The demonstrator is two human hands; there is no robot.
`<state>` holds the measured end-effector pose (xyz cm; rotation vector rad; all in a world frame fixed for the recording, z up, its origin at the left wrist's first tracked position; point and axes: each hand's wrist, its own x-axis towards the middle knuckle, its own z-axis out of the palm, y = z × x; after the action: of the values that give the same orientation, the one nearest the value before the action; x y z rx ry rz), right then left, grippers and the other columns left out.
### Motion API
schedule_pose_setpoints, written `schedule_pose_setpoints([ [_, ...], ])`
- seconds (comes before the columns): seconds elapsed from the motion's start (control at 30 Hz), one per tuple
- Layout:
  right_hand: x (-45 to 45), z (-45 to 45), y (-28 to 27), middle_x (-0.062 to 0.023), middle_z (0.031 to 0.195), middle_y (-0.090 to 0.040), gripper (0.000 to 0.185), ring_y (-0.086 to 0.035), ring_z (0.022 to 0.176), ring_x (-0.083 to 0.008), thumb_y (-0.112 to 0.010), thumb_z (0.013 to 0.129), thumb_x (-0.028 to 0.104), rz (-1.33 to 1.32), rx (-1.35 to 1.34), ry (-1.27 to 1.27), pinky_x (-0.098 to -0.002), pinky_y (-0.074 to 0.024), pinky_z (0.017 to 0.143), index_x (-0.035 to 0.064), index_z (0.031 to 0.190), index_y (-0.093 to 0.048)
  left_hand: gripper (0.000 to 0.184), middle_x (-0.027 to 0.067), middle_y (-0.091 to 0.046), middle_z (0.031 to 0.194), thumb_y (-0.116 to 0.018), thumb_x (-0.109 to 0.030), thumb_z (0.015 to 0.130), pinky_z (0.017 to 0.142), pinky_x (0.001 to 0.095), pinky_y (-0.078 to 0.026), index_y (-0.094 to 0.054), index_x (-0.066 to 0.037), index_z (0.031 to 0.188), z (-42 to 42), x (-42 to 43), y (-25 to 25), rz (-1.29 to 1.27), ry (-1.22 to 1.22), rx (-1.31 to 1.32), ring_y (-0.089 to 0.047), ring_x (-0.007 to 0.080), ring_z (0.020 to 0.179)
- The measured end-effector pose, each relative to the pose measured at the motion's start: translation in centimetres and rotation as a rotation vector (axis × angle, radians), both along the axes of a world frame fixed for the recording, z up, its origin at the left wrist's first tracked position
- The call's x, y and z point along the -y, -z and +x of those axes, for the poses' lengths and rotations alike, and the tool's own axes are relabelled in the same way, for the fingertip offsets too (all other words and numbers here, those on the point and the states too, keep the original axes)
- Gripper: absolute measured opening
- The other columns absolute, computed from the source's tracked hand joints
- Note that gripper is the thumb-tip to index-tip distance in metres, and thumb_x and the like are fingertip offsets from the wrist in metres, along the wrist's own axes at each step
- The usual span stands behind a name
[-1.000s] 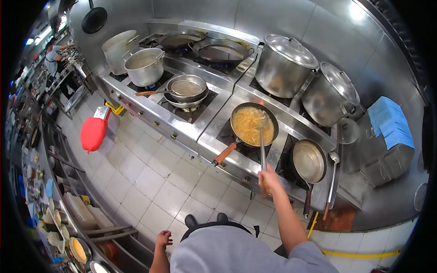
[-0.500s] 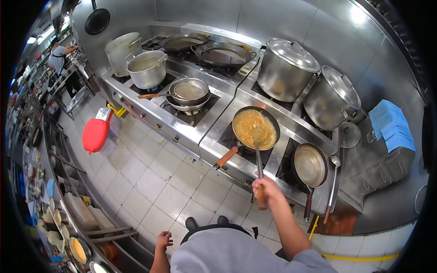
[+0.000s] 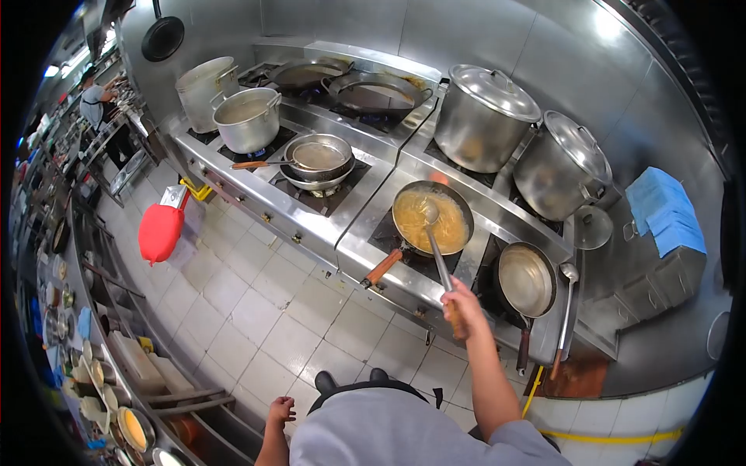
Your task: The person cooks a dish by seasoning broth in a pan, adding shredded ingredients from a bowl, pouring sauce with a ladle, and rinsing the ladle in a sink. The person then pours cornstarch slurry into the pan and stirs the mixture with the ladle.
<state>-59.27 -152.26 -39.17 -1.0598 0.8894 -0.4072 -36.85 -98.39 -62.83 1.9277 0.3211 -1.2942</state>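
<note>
My right hand (image 3: 464,306) is closed round the wooden handle of a long metal ladle (image 3: 440,256). The ladle's bowl rests in yellowish-brown food with thin strips (image 3: 420,217), inside a dark frying pan (image 3: 464,203) on the front burner. The pan's wooden handle (image 3: 382,268) points toward the front left, and nothing holds it. My left hand (image 3: 282,409) hangs low beside my body, away from the stove, with its fingers curled and nothing visible in them.
Right of the pan are an empty pan (image 3: 527,279) and another ladle (image 3: 569,272). Lidded pots (image 3: 483,124) stand behind. To the left are a strainer (image 3: 318,153) over pans and an open pot (image 3: 246,124). A person (image 3: 95,105) stands far left.
The ladle's bowl has moved up and left within the pan since half a second ago. My right hand has shifted slightly right and up, still holding the ladle. The view has shifted slightly.
</note>
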Motion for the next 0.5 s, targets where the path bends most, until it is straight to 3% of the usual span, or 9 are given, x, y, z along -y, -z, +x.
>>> schedule_pose_setpoints([
  [0.07,-2.5,1.6,0.9,-0.0039,0.073,-0.052,0.051,-0.051,0.049,-0.0144,-0.053,0.081,0.007,-0.128,-0.34,-0.039,-0.03,-0.0446,0.044,0.0076,0.13,-0.037,0.033,0.0083,-0.06,0.093,-0.064,-0.026,0.087,0.059,0.0434,-0.056,-0.055,-0.007,0.111,0.1,0.1,0.0,-0.011,-0.015,0.005,-0.063,0.0272,0.07],
  [0.13,-5.8,2.6,-2.2,-0.0047,0.074,-0.052,0.054,-0.051,0.048,-0.0159,-0.057,0.08,0.007,-0.017,-0.294,-0.028,-0.0301,-0.0453,0.044,0.0063,0.13,-0.036,0.032,0.0078,-0.059,0.092,-0.064,-0.026,0.087,0.058,0.0428,-0.056,-0.055,-0.007,0.111,0.3,0.1,-0.1,-0.018,-0.042,0.003,-0.063,0.0266,0.069],
  [0.2,-5.7,1.5,-4.9,-0.0055,0.076,-0.052,0.047,-0.051,0.049,-0.0155,-0.056,0.084,0.011,0.187,-0.083,-0.003,-0.0294,-0.0451,0.045,0.0067,0.128,-0.04,0.031,0.0072,-0.059,0.091,-0.064,-0.026,0.087,0.057,0.0424,-0.055,-0.055,-0.007,0.109,0.2,0.0,-0.2,-0.053,-0.073,0.009,-0.063,0.0258,0.068],
  [0.27,-1.6,-0.6,-2.3,-0.0055,0.077,-0.052,0.043,-0.051,0.051,-0.015,-0.054,0.087,0.015,0.665,0.492,0.047,-0.0287,-0.0449,0.045,0.0092,0.128,-0.042,0.03,0.0069,-0.059,0.091,-0.064,-0.026,0.087,0.057,0.0425,-0.055,-0.055,-0.007,0.109,0.0,-0.3,0.3,-0.039,-0.047,-0.002,-0.063,0.0256,0.068],
  [0.3,-0.3,-0.6,-1.6,-0.0046,0.077,-0.052,0.045,-0.051,0.053,-0.0152,-0.052,0.086,0.015,0.444,0.487,-0.024,-0.0288,-0.045,0.045,0.0104,0.129,-0.04,0.03,0.0065,-0.059,0.091,-0.064,-0.026,0.087,0.057,0.0425,-0.055,-0.055,-0.008,0.109,0.1,-0.2,0.5,-0.033,-0.022,-0.002,-0.063,0.0254,0.068],
  [0.33,-0.7,-0.2,-1.4,-0.0046,0.077,-0.052,0.045,-0.051,0.053,-0.0152,-0.052,0.086,0.015,0.44,0.49,-0.022,-0.0288,-0.045,0.045,0.0104,0.129,-0.04,0.03,0.0065,-0.059,0.091,-0.064,-0.026,0.087,0.057,0.0425,-0.055,-0.055,-0.008,0.109,0.0,-0.2,0.5,-0.036,-0.019,0.0,-0.063,0.0254,0.068],
  [0.4,-2.7,2.1,-0.8,-0.0057,0.077,-0.051,0.053,-0.053,0.054,-0.0156,-0.054,0.079,0.009,-0.151,-0.328,-0.044,-0.0293,-0.0453,0.046,0.0046,0.129,-0.037,0.03,0.0064,-0.059,0.091,-0.063,-0.026,0.088,0.057,0.0424,-0.055,-0.055,-0.008,0.11,0.1,-0.1,0.4,-0.033,-0.015,-0.001,-0.063,0.0255,0.068],
  [0.43,-3.7,2.7,1.1,-0.0064,0.075,-0.05,0.052,-0.052,0.051,-0.0162,-0.054,0.078,0.007,-0.24,-0.364,-0.025,-0.0316,-0.0455,0.044,0.0029,0.127,-0.037,0.03,0.0064,-0.059,0.091,-0.063,-0.026,0.088,0.057,0.0424,-0.055,-0.055,-0.008,0.11,0.3,0.1,0.3,-0.039,-0.018,0.004,-0.063,0.0255,0.068],
  [0.5,-6.0,2.8,-4.0,-0.0067,0.075,-0.052,0.05,-0.052,0.053,-0.0161,-0.055,0.078,0.01,0.016,-0.205,-0.056,-0.0301,-0.0458,0.046,0.0042,0.125,-0.038,0.03,0.0067,-0.059,0.091,-0.063,-0.026,0.088,0.057,0.0423,-0.055,-0.054,-0.008,0.111,0.2,-0.1,0.3,-0.048,-0.064,0.001,-0.062,0.0261,0.069],
])
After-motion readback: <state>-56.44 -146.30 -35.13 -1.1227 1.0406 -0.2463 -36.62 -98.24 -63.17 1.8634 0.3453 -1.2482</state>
